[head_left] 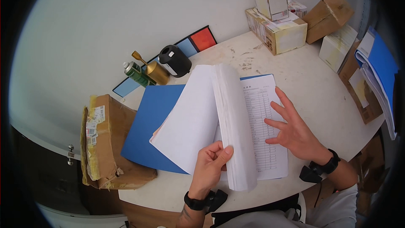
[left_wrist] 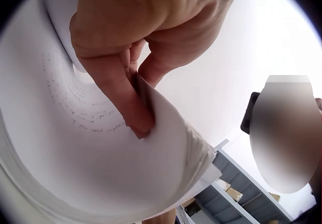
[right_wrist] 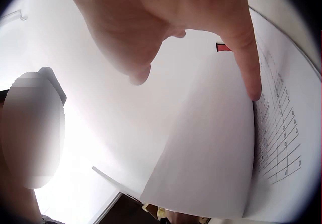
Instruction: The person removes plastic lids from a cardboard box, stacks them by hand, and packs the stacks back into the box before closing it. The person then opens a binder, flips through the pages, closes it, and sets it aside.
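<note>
A thick sheaf of white pages (head_left: 236, 131) stands curled up in the middle of an opened blue folder (head_left: 147, 109). My left hand (head_left: 209, 162) pinches its near edge, thumb on top. In the left wrist view, the fingers (left_wrist: 118, 90) bend over the edge of the curled paper, and lines of text show on its inner side. To the left lie turned white sheets (head_left: 190, 118). My right hand (head_left: 297, 131) is spread over a printed table sheet (head_left: 263, 143) on the right. In the right wrist view, one fingertip (right_wrist: 255, 90) is right at the sheaf's edge beside the printed rows.
A torn cardboard box (head_left: 122, 143) stands at the left table edge. Behind the folder are a green spray can (head_left: 139, 74), a brass-coloured pot (head_left: 158, 74) and a black container (head_left: 175, 61). Several boxes (head_left: 291, 33) are stacked at the back right, with another blue folder (head_left: 379, 63) nearby.
</note>
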